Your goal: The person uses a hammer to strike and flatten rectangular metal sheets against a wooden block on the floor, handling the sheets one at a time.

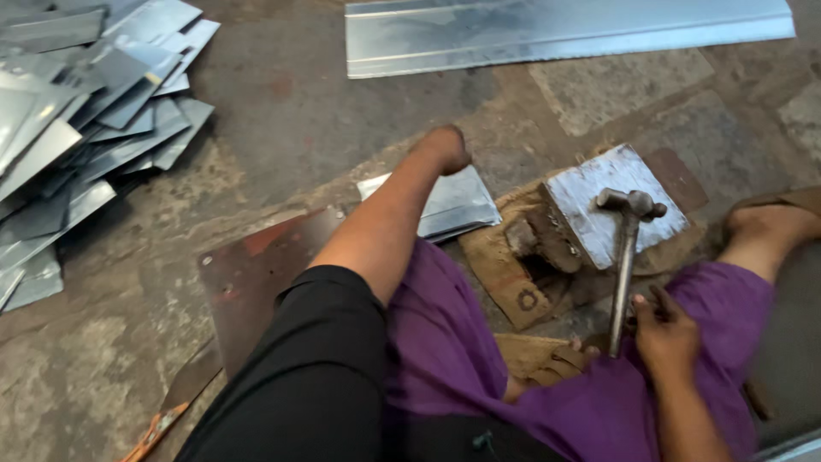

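Here, right hand (665, 329) grips hammer (626, 248); left hand (445, 147) touches folded sheets (453, 205).

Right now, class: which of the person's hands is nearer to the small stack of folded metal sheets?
Left. The left hand rests on the folded metal sheets; the right hand is apart, gripping the hammer handle.

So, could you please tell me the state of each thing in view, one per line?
Hammer: gripped by the handle, head resting on the metal block.
Right hand: closed around the hammer handle.
Left hand: reaching onto the small folded sheets.
Small folded sheets: stacked flat.
Metal block: lying on sacking.
Cut sheets: heaped loosely.
Long sheet: lying flat.
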